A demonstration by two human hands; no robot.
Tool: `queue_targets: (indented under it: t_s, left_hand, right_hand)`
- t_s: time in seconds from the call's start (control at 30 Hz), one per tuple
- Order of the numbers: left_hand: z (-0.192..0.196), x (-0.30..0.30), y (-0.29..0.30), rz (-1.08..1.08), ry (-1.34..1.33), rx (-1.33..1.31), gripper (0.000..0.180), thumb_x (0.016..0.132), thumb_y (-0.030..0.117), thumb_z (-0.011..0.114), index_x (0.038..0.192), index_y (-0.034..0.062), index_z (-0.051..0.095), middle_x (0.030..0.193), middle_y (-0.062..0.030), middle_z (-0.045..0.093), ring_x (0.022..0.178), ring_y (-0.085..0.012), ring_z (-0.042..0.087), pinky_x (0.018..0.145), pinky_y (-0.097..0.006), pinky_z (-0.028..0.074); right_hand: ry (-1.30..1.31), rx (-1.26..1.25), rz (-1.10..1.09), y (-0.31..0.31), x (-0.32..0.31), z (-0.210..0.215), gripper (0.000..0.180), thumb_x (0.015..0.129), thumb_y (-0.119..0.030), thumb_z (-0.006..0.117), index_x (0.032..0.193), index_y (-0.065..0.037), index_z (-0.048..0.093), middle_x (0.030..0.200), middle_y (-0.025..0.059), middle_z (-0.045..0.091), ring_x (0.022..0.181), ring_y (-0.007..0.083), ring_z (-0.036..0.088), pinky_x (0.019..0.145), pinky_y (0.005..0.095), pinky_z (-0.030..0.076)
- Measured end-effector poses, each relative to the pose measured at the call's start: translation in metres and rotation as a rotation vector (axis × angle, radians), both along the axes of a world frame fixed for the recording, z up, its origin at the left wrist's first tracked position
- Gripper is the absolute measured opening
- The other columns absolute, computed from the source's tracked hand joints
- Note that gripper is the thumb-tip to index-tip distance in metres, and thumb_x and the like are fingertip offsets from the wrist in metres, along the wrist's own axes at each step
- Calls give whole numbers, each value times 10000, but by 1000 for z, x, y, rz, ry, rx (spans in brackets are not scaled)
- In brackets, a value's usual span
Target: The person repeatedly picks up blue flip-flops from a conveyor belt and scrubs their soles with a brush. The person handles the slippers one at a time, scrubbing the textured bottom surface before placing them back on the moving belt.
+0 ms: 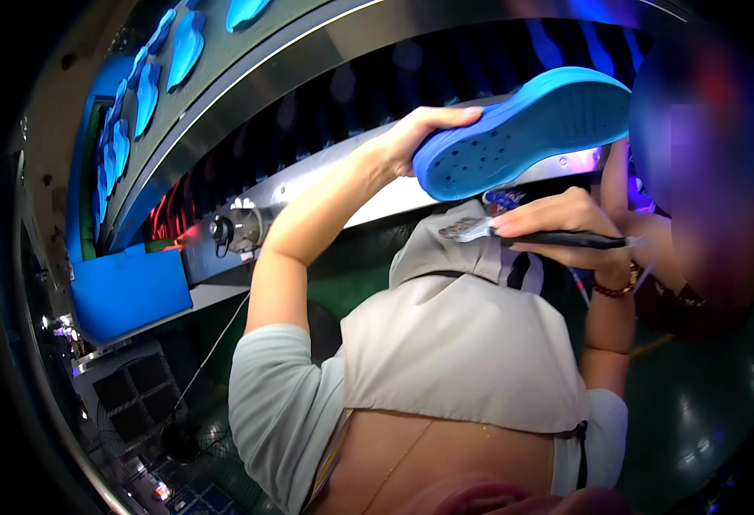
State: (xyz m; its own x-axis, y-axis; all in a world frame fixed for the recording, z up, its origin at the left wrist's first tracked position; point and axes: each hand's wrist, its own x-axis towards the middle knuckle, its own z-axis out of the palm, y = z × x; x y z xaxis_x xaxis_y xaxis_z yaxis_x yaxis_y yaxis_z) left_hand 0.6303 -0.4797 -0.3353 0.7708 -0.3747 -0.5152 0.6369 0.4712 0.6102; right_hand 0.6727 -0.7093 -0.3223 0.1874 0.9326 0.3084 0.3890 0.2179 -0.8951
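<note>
Up by the conveyor [325,51], left hand [411,137] gripped the sole [523,129]; right hand [557,227] clamped a brush [480,230]. I'd keep strokes light.

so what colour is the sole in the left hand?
Bright blue, with small round holes in its face. The shoe sole shows best in the head view, held up by the left hand.

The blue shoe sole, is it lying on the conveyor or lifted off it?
Lifted off: the left hand holds the blue shoe sole up in the air, tilted, above the brush.
</note>
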Motion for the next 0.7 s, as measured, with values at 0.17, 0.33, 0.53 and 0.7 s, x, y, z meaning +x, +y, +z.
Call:
queue_targets:
  t_s: [0.17,0.33,0.53,0.7]
  left_hand:
    - [9,-7,10,-197,54,110,468,806,323,517,1134,-9,490,1029,-152,568,847,-198,582,789,-307,458]
    - [7,-23,26,-164,90,80,528,748,377,516,1106,-12,520,998,-165,578,819,-218,589,757,-327,474]
    - [-9,-37,55,-53,74,8,381,742,292,553,970,-11,591,889,-154,616,722,-219,597,711,-327,485]
    - [-2,-43,71,75,72,-70,282,740,239,547,872,1,620,838,-151,625,710,-231,597,723,-334,477]
  right_hand:
    - [-53,-84,-80,4,-5,0,195,702,-26,638,894,-5,620,927,135,628,863,235,616,773,279,481]
    - [-80,-95,-153,2,-14,20,178,709,-7,631,886,5,619,924,128,631,872,228,613,768,284,480]
    - [-22,-147,-125,3,-23,17,221,685,30,639,904,11,616,945,130,626,899,224,606,797,288,474]
    - [-64,-91,-337,9,-34,1,213,667,30,657,876,7,622,927,137,630,868,221,617,779,287,481]
